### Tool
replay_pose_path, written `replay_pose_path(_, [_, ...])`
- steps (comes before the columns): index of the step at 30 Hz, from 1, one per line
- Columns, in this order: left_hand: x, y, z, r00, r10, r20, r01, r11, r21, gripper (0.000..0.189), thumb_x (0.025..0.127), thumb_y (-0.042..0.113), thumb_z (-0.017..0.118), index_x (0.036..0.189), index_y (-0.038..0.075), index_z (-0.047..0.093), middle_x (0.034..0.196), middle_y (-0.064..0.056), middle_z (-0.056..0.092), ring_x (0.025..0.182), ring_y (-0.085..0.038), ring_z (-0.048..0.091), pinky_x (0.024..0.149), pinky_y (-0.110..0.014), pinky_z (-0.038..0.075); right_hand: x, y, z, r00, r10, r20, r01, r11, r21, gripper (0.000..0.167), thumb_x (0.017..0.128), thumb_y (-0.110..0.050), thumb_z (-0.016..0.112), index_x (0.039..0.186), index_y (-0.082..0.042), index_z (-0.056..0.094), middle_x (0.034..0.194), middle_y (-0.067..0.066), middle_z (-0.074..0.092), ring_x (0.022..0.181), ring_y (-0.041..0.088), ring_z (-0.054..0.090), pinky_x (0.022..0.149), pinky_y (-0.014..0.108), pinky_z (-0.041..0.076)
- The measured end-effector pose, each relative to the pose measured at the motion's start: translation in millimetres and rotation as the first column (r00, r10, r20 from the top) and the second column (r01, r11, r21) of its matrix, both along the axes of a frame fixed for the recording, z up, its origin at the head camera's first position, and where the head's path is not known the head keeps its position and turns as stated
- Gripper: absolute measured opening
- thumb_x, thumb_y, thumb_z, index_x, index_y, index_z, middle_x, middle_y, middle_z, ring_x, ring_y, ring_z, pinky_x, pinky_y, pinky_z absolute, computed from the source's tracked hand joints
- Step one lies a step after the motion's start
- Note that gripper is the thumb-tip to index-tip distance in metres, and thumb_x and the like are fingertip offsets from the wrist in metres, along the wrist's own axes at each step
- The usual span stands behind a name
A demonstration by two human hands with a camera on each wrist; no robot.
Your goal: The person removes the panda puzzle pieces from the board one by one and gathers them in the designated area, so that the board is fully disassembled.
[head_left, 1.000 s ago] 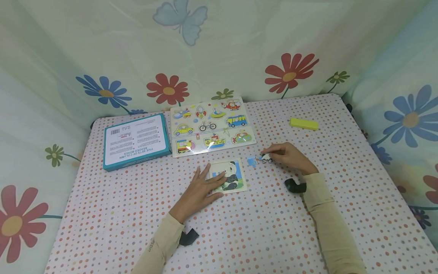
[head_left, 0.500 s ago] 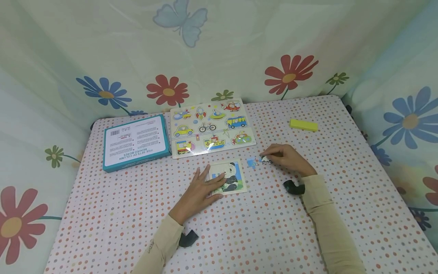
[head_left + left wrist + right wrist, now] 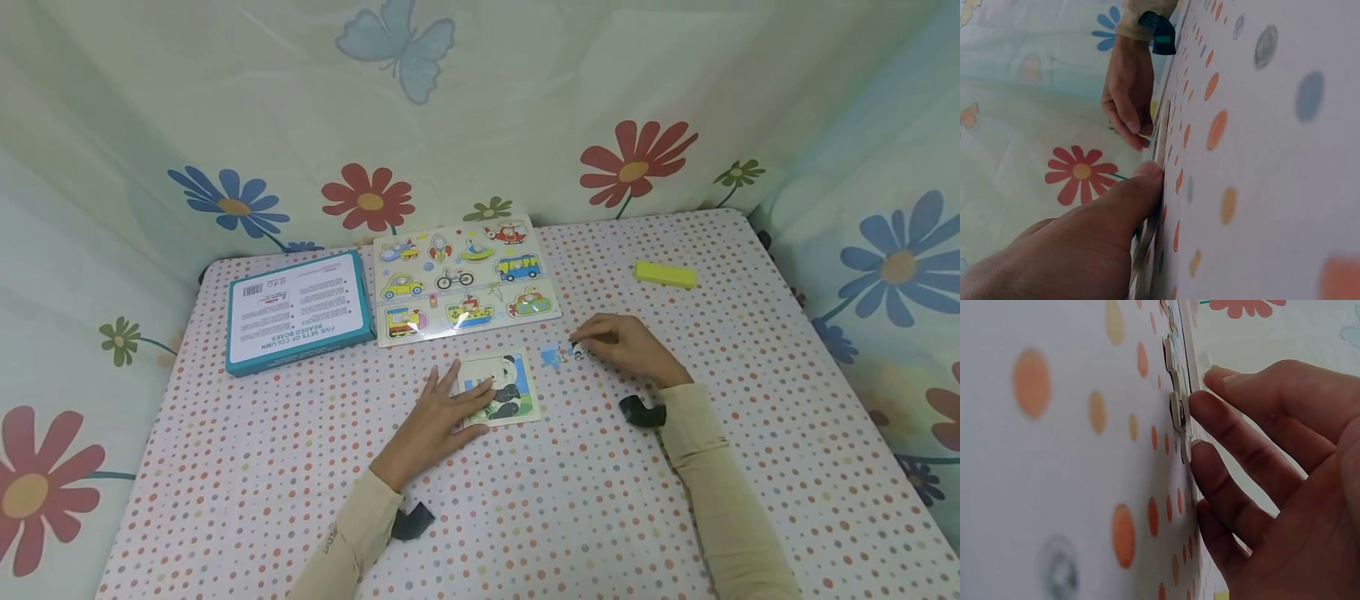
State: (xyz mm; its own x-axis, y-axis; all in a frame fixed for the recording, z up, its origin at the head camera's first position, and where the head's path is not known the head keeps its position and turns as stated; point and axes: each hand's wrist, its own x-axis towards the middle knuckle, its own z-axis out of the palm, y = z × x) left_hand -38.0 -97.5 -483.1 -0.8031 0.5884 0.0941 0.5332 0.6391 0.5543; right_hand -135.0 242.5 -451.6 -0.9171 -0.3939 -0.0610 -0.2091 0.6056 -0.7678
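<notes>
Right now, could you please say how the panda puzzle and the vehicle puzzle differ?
The panda puzzle is smaller than the vehicle puzzle. The panda puzzle seems partly unfilled; the vehicle puzzle looks filled. The panda puzzle shows an animal, the vehicle puzzle vehicles. Both lie on the table.

The square panda puzzle (image 3: 510, 393), part-filled, lies flat under the left hand (image 3: 433, 423); a blue piece (image 3: 552, 357) and a black-and-white piece (image 3: 577, 351) (loose) lie at the right hand's (image 3: 630, 346) fingertips.
</notes>
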Motion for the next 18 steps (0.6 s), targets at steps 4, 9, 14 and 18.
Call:
replay_pose_path(4, [0.1, 0.1, 0.7, 1.0, 0.003, 0.005, -0.003, 1.0, 0.004, 0.053, 0.093, 0.043, 0.059, 0.142, 0.028, 0.048, 0.148, 0.013, 0.038, 0.148, -0.029, 0.006, 0.119, -0.051, 0.001, 0.1, -0.2, 1.6, 0.999, -0.033, -0.016, 0.033, 0.999, -0.017, 0.018, 0.093, -0.011, 0.063, 0.107, -0.007, 0.073, 0.108, 0.009, 0.068, 0.099, 0.02, 0.058, 0.08, 0.028, 0.049])
replay_pose_path(9, [1.2, 0.2, 1.8, 1.0, 0.004, 0.003, -0.004, 1.0, 0.0, 0.052, 0.093, 0.043, 0.06, 0.142, 0.027, 0.048, 0.149, 0.013, 0.039, 0.148, -0.03, 0.007, 0.119, -0.053, 0.002, -0.6, -4.6, 4.6, 0.999, -0.038, -0.036, 0.034, 0.993, -0.113, 0.022, 0.094, -0.012, 0.061, 0.113, -0.004, 0.07, 0.115, 0.013, 0.065, 0.107, 0.021, 0.056, 0.093, 0.044, 0.048])
replay_pose_path(14, [1.2, 3.3, 3.0, 1.0, -0.008, 0.003, 0.008, 1.0, 0.005, 0.052, 0.092, 0.043, 0.061, 0.141, 0.027, 0.049, 0.148, 0.014, 0.038, 0.148, -0.03, 0.008, 0.118, -0.054, 0.001, 0.1, -22.0, 7.0, 0.998, -0.012, -0.056, -0.002, 0.97, -0.244, 0.022, 0.094, -0.006, 0.06, 0.113, 0.001, 0.068, 0.117, 0.018, 0.064, 0.11, 0.023, 0.056, 0.098, 0.051, 0.044])
replay_pose_path(18, [-2.6, 9.1, 3.9, 0.999, -0.052, -0.011, 0.052, 0.999, -0.005, 0.052, 0.093, 0.044, 0.059, 0.142, 0.029, 0.048, 0.15, 0.015, 0.036, 0.148, -0.031, 0.005, 0.119, -0.053, -0.001, 1.7, -45.9, 4.8, 0.999, 0.035, -0.024, -0.04, 0.96, -0.278, 0.021, 0.094, -0.007, 0.06, 0.112, 0.0, 0.068, 0.117, 0.017, 0.065, 0.111, 0.026, 0.057, 0.098, 0.052, 0.044])
